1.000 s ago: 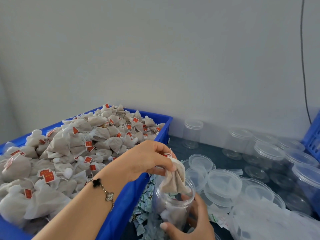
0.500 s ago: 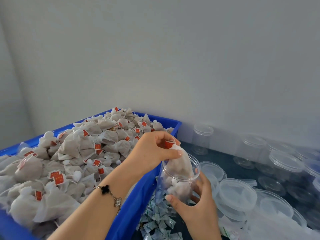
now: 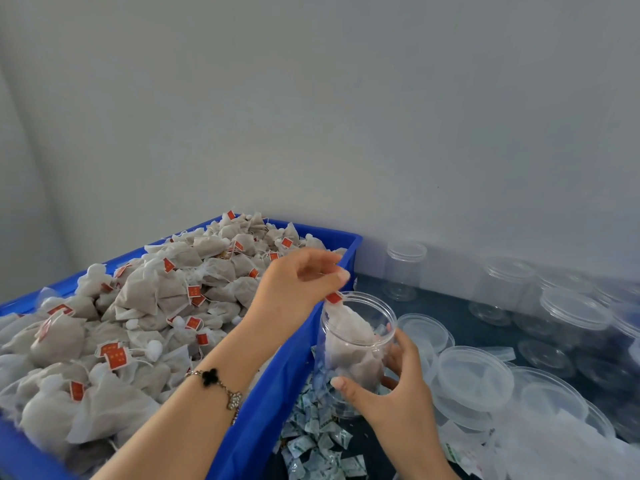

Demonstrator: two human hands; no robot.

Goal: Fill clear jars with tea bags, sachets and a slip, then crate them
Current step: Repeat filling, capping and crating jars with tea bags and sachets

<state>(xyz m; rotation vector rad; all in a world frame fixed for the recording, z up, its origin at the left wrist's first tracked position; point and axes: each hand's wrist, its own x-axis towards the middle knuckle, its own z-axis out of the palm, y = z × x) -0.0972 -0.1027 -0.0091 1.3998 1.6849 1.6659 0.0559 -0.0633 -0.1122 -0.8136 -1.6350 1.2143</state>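
My right hand (image 3: 394, 389) grips a clear jar (image 3: 360, 341) by its lower side, beside the blue crate's right wall. Several beige tea bags lie inside the jar. The top tea bag (image 3: 346, 323) leans against the jar's left wall, its red tag (image 3: 334, 297) at the rim. My left hand (image 3: 298, 285) hovers just above the rim, thumb and forefinger close together on the thin string that runs down to the tag. A heap of tea bags (image 3: 138, 317) with red tags fills the blue crate (image 3: 277, 393). Small green-and-white sachets (image 3: 318, 445) lie piled below the jar.
Clear round lids (image 3: 474, 379) and several empty clear jars (image 3: 405, 268) crowd the dark table to the right and back. A pale wall stands close behind. White plastic wrapping (image 3: 554, 452) lies at the lower right.
The tea bag has dropped from the jar's mouth down inside it. My left hand has lifted slightly off the bag, and the view has shifted left and down.
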